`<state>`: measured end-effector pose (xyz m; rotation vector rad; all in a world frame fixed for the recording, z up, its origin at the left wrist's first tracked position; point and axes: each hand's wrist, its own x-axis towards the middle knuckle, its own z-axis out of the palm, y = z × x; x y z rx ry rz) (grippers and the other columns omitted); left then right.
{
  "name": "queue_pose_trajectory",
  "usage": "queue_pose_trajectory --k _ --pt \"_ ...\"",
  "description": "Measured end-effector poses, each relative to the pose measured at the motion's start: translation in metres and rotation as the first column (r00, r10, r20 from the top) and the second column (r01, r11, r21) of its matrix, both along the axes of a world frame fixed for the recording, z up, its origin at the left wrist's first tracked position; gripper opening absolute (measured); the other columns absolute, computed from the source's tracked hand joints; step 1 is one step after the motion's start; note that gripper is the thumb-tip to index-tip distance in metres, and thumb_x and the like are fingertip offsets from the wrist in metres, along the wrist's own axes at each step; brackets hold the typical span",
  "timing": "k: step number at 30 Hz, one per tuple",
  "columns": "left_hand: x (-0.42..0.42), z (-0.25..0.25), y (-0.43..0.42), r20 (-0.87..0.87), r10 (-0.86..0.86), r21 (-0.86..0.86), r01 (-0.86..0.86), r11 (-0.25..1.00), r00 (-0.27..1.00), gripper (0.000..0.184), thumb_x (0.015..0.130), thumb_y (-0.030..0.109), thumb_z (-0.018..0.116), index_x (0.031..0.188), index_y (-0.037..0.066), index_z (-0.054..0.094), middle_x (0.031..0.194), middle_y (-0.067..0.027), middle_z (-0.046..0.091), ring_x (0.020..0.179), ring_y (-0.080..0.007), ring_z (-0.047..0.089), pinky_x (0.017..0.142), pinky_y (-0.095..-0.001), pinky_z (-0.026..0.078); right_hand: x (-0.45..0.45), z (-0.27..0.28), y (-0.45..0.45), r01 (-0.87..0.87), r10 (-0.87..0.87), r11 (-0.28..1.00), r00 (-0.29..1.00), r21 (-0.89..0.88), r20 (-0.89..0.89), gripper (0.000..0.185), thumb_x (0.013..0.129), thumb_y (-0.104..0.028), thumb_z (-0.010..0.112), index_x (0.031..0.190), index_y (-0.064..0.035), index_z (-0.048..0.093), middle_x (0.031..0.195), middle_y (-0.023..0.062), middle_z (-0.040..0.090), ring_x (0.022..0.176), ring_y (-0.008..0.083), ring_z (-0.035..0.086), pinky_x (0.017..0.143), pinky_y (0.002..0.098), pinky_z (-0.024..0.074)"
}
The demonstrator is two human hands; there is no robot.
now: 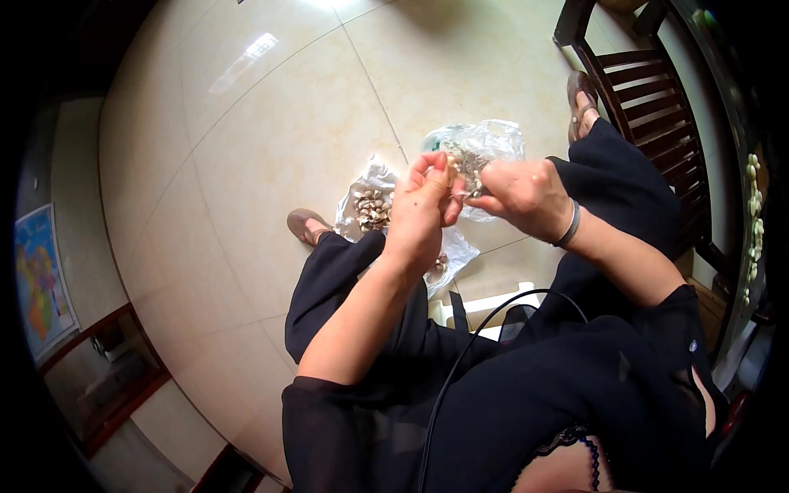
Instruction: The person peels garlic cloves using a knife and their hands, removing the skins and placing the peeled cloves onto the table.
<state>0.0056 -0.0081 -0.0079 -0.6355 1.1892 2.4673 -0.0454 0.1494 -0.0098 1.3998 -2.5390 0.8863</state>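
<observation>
The right hand [526, 191] was curled tightly, thumb and bent fingers apparently pinching a small piece [473, 194]. The left hand [419, 209] met it from the other side, fingers curled in and thumb raised; whether those fingertips gripped the piece too, I could not tell. The piece sat in the narrow gap between the two hands, above the floor [263, 181], likely held this way so that both sets of fingers could work on something so small. It looked pale and greyish, its outline too blurred to make out.

Just beyond the hands lay the far bag [503, 134], thin, white and crumpled, with dull, thin scraps [470, 156] in it; being spread so near, it probably served to catch what dropped. Beside the left hand, the near bag [380, 175] held a heap of bulbs [374, 212], small and rounded, off-white with brown patches, placed, it seemed, for an easy reach. More white plastic [462, 249] showed below the left hand with a few similar brownish bulbs; I could not tell whether it joined the near bag. Both shoes [306, 228] stood wide apart, leaving room for the bags between the legs.
</observation>
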Motion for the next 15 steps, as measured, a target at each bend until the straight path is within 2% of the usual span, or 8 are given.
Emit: queue_pose_trajectory --k 2,4,9,10,11,12,15 --pt "-0.002 0.001 -0.001 0.026 0.068 0.029 -0.069 0.997 0.997 0.017 0.088 0.018 0.047 0.098 0.004 0.045 0.065 -0.0043 0.05 0.047 -0.0091 0.043 0.045 -0.0183 0.033 0.001 -0.001 -0.001 0.003 -0.003 1.0 1.0 -0.004 0.015 0.032 0.079 -0.036 0.055 0.068 -0.0076 0.044 0.058 0.0077 0.048 0.049 0.024 0.053 0.041 0.0317 0.0415" --pt "-0.002 0.001 -0.003 0.048 0.058 0.051 -0.061 0.997 0.997 0.017 0.088 0.018 0.047 0.098 0.004 0.046 0.066 -0.0047 0.05 0.048 -0.0101 0.043 0.046 -0.0189 0.034 -0.002 -0.001 0.003 0.089 -0.087 0.995 0.994 -0.036 0.063 0.033 0.079 -0.035 0.055 0.068 -0.0068 0.043 0.058 0.0079 0.048 0.049 0.0245 0.053 0.041 0.032 0.0411" --pt "-0.003 -0.001 -0.005 -0.007 -0.06 0.12 0.06 0.991 0.998 0.02 0.09 0.016 0.043 0.104 0.002 0.045 0.067 -0.0048 0.051 0.048 -0.0088 0.041 0.046 -0.0191 0.033 -0.002 -0.003 0.007 0.134 -0.129 0.991 0.976 -0.017 0.174 0.032 0.081 -0.035 0.055 0.072 -0.006 0.045 0.059 0.0095 0.049 0.05 0.0259 0.054 0.042 0.0322 0.0409" --pt "-0.003 -0.001 -0.004 -0.008 -0.061 0.12 0.061 0.991 0.998 0.02 0.09 0.016 0.043 0.104 0.002 0.045 0.067 -0.0048 0.051 0.048 -0.0088 0.041 0.046 -0.0191 0.033 -0.002 -0.003 0.008 0.122 -0.107 0.991 0.961 -0.046 0.253 0.028 0.08 -0.028 0.058 0.074 -0.0046 0.044 0.058 0.0122 0.049 0.051 0.0287 0.053 0.044 0.0334 0.0407" --pt "-0.002 -0.001 -0.003 -0.026 -0.047 0.067 0.049 0.997 0.999 0.019 0.09 0.018 0.043 0.102 0.003 0.046 0.066 -0.0036 0.051 0.047 -0.007 0.04 0.044 -0.0181 0.03 -0.002 -0.003 0.009 0.112 -0.081 0.991 0.94 -0.075 0.331 0.025 0.078 -0.022 0.061 0.076 -0.0033 0.044 0.057 0.0149 0.048 0.052 0.0316 0.053 0.045 0.0346 0.0405" --pt "-0.002 -0.002 -0.001 -0.044 -0.035 0.015 0.036 0.999 0.998 0.018 0.091 0.019 0.042 0.101 0.005 0.046 0.064 -0.0024 0.051 0.045 -0.0053 0.039 0.041 -0.017 0.027 -0.003 -0.003 0.009 0.113 -0.082 0.991 0.94 -0.075 0.331 0.025 0.078 -0.022 0.061 0.076 -0.0033 0.044 0.057 0.0149 0.048 0.052 0.0316 0.053 0.045 0.0346 0.0405" --pt "-0.001 0.003 0.003 -0.102 -0.064 -0.063 0.058 0.996 0.993 0.018 0.091 0.019 0.041 0.1 0.005 0.046 0.066 -0.0028 0.052 0.046 -0.0047 0.038 0.042 -0.0165 0.026 -0.005 -0.003 0.009 0.144 -0.099 0.987 0.898 -0.073 0.429 0.028 0.08 -0.025 0.06 0.078 -0.0022 0.045 0.059 0.016 0.05 0.054 0.0327 0.053 0.047 0.0345 0.0416"
